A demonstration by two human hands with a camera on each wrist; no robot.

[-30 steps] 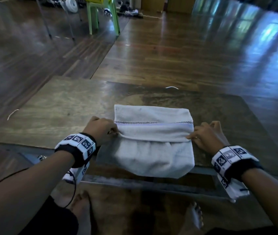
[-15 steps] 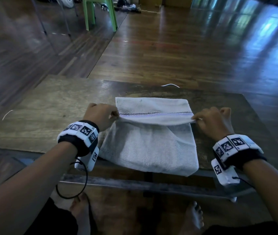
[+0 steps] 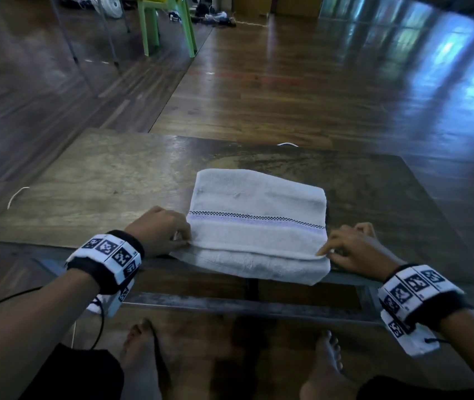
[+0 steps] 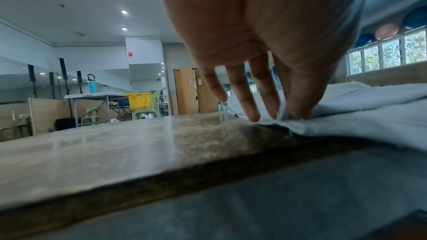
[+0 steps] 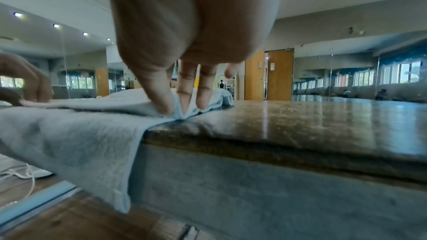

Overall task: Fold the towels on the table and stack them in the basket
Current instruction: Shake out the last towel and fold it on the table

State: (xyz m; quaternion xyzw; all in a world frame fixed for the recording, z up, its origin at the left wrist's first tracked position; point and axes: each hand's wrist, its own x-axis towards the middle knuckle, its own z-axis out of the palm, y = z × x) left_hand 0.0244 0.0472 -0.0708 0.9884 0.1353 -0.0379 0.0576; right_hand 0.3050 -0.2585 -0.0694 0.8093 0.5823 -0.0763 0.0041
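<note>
Left hand (image 3: 160, 230) and right hand (image 3: 351, 249) at opposite near corners of towel (image 3: 256, 223), each pinching the top layer's hem between thumb and fingers. Towel folded on table (image 3: 100, 192) at its near edge; bottom layer overhanging that edge and drooping toward the floor. Top hem laid short of the bottom layer's edge, so layers not flush. Risk, as judged: overhang weight dragging the lower layer off once the pinches let go, or the fold skewing from uneven pull between the two sides. Both wrists low, level with the table edge, palms down, fingers (image 4: 251, 109) angled steeply onto cloth. Yellow basket (image 4: 139, 100) well apart, on a distant chair.
</note>
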